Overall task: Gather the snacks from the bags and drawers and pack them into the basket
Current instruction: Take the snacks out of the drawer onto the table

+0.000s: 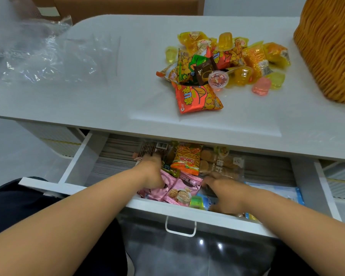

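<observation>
The white table (100, 92) bears a snack pile (223, 62) toward one o'clock, a woven basket (331, 46) at two o'clock, and a crumpled clear plastic bag (38, 54) at ten o'clock.

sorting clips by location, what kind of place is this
Probably a room in a home, a living or dining area. A white table with an open drawer full of snacks, a wicker basket, glossy floor tiles and what looks like a brown seat behind suggest it.
</observation>
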Demonstrator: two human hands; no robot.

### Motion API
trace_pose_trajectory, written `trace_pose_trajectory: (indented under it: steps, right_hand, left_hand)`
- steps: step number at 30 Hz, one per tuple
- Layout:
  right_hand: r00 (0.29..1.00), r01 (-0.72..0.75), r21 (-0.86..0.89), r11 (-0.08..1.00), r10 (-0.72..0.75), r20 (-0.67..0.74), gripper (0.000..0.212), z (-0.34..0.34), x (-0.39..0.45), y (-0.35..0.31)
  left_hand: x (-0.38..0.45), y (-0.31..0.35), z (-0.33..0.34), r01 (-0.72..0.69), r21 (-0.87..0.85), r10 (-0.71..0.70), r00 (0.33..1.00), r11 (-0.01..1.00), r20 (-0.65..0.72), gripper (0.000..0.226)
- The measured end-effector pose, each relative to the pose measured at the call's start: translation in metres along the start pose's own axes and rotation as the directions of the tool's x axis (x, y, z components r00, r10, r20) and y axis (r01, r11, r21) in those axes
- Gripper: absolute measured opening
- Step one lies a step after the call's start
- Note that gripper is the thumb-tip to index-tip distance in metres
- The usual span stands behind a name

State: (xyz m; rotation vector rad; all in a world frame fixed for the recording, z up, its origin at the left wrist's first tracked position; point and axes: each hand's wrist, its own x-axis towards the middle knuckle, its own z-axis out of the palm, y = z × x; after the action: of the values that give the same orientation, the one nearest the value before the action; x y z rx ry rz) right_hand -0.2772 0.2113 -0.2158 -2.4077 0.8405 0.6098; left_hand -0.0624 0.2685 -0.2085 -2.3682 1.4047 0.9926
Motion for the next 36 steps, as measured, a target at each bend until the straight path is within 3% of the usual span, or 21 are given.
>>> trace_pose_trajectory:
  steps: [4,8,13,15,22,25,30,36]
  right_hand:
    - [0.999,-0.036,0.063,0.997,0.033,0.037,0.058,-0.001,0.004,-0.001]
    - [0.99,-0.114,0.072,0.991,0.107,0.089,0.032,-0.003,0.006,0.003]
    - [0.988,-0.113,-0.006,0.994,0.113,0.109,0.011,-0.007,0.003,0.007]
    - [0.986,-0.136,0.032,0.99,0.132,0.098,0.019,-0.013,-0.001,0.01]
    - [0.977,-0.212,0.129,0.969,0.209,0.037,0.012,-0.026,-0.012,0.027]
    - [0.978,-0.207,0.199,0.958,0.207,0.019,0.015,-0.025,-0.016,0.032]
    - [0.973,-0.217,0.268,0.939,0.231,-0.022,0.041,-0.03,-0.021,0.038]
    - [0.914,-0.298,0.231,0.926,0.347,-0.21,0.033,-0.029,-0.015,0.043]
  left_hand:
    - [0.005,0.001,-0.006,0.03,-0.008,-0.029,0.998,1.0,0.057,0.06]
    - [0.008,-0.001,-0.021,0.033,-0.011,-0.032,0.996,0.999,0.084,0.055]
    - [-0.001,0.004,-0.043,-0.001,-0.068,0.001,1.0,0.998,0.012,0.057]
    - [-0.002,0.012,-0.04,-0.065,-0.066,0.066,0.997,0.996,0.024,0.053]
    - [0.001,0.04,-0.016,-0.271,0.046,0.264,0.957,0.961,0.12,0.051]
    - [0.001,0.046,-0.011,-0.367,0.112,0.349,0.924,0.923,0.154,0.037]
    - [0.0,0.052,-0.004,-0.427,0.062,0.405,0.888,0.902,0.218,0.023]
    - [0.002,0.057,0.002,-0.452,0.042,0.434,0.875,0.891,0.213,0.015]
